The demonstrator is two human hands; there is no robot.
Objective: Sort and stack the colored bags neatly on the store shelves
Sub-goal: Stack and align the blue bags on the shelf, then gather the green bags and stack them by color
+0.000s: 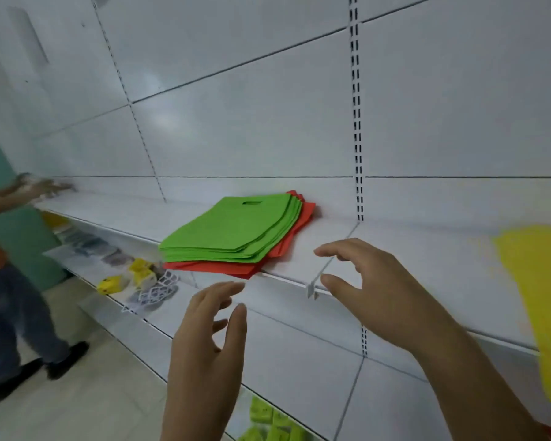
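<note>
The green bags (236, 226) lie on red bags (295, 232) up-left of both empty hands — the left hand (209, 326) nearer, the right hand (363, 281) beside; fingers (334, 249) spread.

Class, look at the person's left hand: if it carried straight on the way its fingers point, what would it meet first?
Probably the near corner of the stack of flat red fabric bags lying under the green fabric bags at the white metal shelf's front edge. The left hand points up towards it, though depth is hard to judge.
</note>
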